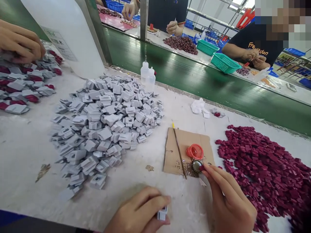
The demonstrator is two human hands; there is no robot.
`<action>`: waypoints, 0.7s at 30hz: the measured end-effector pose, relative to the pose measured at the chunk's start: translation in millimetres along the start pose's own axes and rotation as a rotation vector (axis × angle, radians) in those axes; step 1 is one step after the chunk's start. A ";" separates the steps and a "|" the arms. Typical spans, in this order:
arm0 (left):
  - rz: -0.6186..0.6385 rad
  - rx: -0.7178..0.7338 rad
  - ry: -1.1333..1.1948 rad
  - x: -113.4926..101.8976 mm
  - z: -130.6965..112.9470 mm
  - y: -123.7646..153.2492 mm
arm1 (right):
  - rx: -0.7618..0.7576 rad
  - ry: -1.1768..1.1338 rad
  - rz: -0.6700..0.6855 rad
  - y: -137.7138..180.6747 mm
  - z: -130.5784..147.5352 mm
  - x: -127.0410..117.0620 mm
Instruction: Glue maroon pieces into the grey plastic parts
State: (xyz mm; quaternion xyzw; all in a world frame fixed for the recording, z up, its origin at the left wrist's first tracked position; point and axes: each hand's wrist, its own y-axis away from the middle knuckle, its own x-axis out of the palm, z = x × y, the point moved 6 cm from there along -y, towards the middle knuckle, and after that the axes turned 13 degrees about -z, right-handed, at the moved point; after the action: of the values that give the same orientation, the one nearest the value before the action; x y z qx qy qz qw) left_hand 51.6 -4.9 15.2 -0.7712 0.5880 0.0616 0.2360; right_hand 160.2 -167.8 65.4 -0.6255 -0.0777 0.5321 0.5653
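Surface carries a grey housing pile, maroon pieces and cardboard. Left hand grips one grey housing; right hand pinches a maroon piece beside the glue dish. Dipping carelessly could smear glue or tip the dish.

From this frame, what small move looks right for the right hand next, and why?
Probably carry the small dark-red piece over to the grey plastic housing. The right hand pinches the piece at the glue-smeared cardboard square, while the left hand holds the housing ready nearby.
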 end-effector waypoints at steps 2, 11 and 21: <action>-0.044 0.002 -0.017 -3.0 -1.7 -0.3 | -0.012 0.014 0.011 0.3 0.3 1.6; -0.128 0.084 -0.117 -11.1 -12.5 -4.9 | -0.009 0.012 0.012 -1.6 2.2 2.6; -0.290 0.048 -0.114 -13.2 -6.3 -8.7 | 0.025 -0.035 -0.020 -5.7 9.7 -4.2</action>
State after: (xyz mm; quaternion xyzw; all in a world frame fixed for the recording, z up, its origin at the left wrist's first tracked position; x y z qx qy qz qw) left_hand 54.6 5.7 28.2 -0.8374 0.4573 0.0566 0.2938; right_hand 154.0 -162.7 74.3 -0.6083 -0.0870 0.5382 0.5768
